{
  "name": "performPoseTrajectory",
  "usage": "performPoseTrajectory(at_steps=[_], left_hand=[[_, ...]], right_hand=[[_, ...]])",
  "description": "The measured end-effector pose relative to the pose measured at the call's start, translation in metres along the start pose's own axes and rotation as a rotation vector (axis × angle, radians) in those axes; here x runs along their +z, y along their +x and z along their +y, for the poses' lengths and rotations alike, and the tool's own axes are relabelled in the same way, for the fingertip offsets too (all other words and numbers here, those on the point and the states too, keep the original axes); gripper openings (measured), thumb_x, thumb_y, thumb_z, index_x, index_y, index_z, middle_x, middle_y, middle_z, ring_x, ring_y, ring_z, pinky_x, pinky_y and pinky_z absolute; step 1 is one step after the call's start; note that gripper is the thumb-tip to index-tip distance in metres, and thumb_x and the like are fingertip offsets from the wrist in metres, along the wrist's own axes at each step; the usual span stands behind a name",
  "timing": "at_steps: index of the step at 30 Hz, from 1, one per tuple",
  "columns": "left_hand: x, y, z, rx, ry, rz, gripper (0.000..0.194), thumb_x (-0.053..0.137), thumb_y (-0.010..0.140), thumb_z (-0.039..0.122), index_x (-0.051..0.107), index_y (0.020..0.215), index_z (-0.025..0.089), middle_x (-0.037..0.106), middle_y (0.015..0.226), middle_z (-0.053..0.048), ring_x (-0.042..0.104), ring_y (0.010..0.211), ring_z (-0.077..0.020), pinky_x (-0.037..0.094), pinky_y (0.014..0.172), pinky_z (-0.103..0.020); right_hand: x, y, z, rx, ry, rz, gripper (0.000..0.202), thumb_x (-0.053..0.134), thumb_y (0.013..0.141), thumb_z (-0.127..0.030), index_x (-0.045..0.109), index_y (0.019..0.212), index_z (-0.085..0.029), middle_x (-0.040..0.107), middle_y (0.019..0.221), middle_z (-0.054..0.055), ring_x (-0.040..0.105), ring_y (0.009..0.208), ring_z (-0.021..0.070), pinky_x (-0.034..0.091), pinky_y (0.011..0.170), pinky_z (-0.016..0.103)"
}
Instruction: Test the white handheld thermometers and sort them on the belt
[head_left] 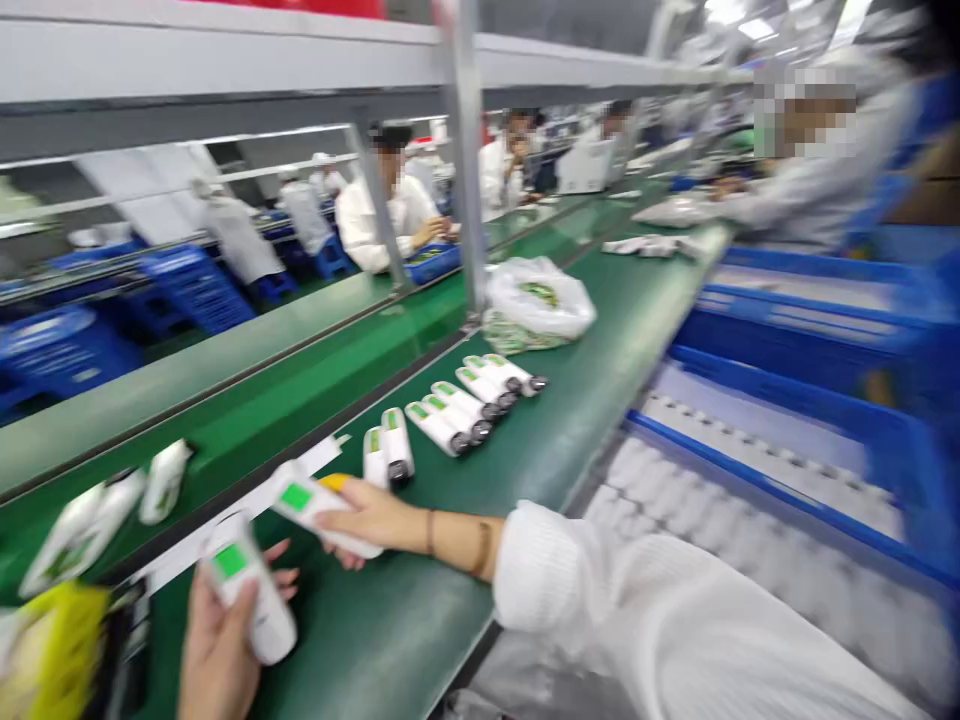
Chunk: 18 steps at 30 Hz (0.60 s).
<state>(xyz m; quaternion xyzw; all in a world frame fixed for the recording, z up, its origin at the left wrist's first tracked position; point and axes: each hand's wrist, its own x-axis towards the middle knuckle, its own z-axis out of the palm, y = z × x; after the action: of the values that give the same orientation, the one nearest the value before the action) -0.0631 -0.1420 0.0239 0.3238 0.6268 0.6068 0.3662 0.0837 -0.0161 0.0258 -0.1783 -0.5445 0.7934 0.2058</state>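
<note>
My left hand (225,630) is wrapped round a white handheld thermometer (259,600) with a lit green screen, thumb on its front. My right hand (367,515) grips a second white thermometer (311,505), its green screen also lit; something yellow covers one finger. Both are held over the green bench (390,610). Beyond my right hand, several similar white units (435,425) lie in a row, with dark, rounded ends towards me. A white plastic bag (540,305) with green pieces inside stands behind them.
On the green belt (360,360) lie several white units (97,515). A yellow object (56,640) is at lower left. To the right, blue trays (787,430) hold rows of white parts. A metal post (469,170) rises at the bench. Co-workers (390,210) sit across and farther along.
</note>
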Motion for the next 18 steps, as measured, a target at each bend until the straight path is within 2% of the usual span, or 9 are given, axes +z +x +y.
performPoseTrajectory(at_steps=[1,3,5,9,14,18], left_hand=[[-0.002,-0.002,0.0,0.015,-0.072,-0.004,0.09,0.076,0.07,0.039,0.023,0.142,0.041,0.067,0.099,0.001,0.065,0.069,-0.0149,0.056,0.062,-0.025],[-0.002,-0.002,0.002,0.023,-0.176,-0.011,0.09,0.072,0.074,0.036,0.017,0.145,0.038,0.068,0.097,-0.001,0.064,0.067,-0.013,0.055,0.06,-0.022],[0.0,0.001,0.004,0.012,-0.26,-0.019,0.089,0.07,0.077,0.033,0.014,0.146,0.035,0.068,0.094,-0.002,0.062,0.065,-0.0118,0.053,0.057,-0.021],[0.001,-0.001,0.005,-0.037,-0.382,-0.036,0.081,0.065,0.082,0.031,0.015,0.146,0.032,0.064,0.088,-0.002,0.059,0.062,-0.011,0.051,0.055,-0.02],[-0.002,-0.005,0.006,-0.149,-0.492,-0.064,0.072,0.058,0.085,0.024,0.019,0.145,0.029,0.062,0.088,-0.004,0.057,0.063,-0.0115,0.051,0.056,-0.022],[-0.002,-0.004,0.008,-0.2,-0.538,-0.074,0.07,0.055,0.084,0.019,0.021,0.144,0.022,0.061,0.088,-0.005,0.057,0.064,-0.0125,0.051,0.056,-0.023]], right_hand=[[-0.002,-0.002,-0.001,-0.014,0.0,0.019,0.042,0.07,0.072,-0.048,0.045,0.092,-0.021,0.056,0.058,-0.007,0.051,0.037,0.0086,0.045,0.033,0.02],[-0.005,-0.005,-0.002,-0.014,-0.017,0.026,0.046,0.07,0.071,-0.049,0.042,0.095,-0.021,0.056,0.059,-0.007,0.053,0.038,0.0093,0.045,0.033,0.02],[-0.007,-0.007,-0.003,0.009,-0.005,0.035,0.044,0.068,0.072,-0.051,0.042,0.089,-0.02,0.057,0.059,-0.006,0.053,0.038,0.0096,0.045,0.033,0.02],[-0.003,-0.014,-0.01,0.106,0.169,0.012,0.033,0.06,0.079,-0.048,0.046,0.081,-0.018,0.057,0.059,-0.003,0.051,0.036,0.0088,0.042,0.032,0.019],[0.002,-0.016,-0.016,0.279,0.35,0.065,0.022,0.05,0.086,-0.036,0.051,0.098,-0.018,0.054,0.059,-0.003,0.044,0.034,0.0075,0.035,0.029,0.018],[0.002,-0.016,-0.015,0.312,0.332,0.095,0.021,0.046,0.088,-0.035,0.052,0.099,-0.019,0.053,0.059,-0.002,0.044,0.035,0.0088,0.036,0.03,0.019]])
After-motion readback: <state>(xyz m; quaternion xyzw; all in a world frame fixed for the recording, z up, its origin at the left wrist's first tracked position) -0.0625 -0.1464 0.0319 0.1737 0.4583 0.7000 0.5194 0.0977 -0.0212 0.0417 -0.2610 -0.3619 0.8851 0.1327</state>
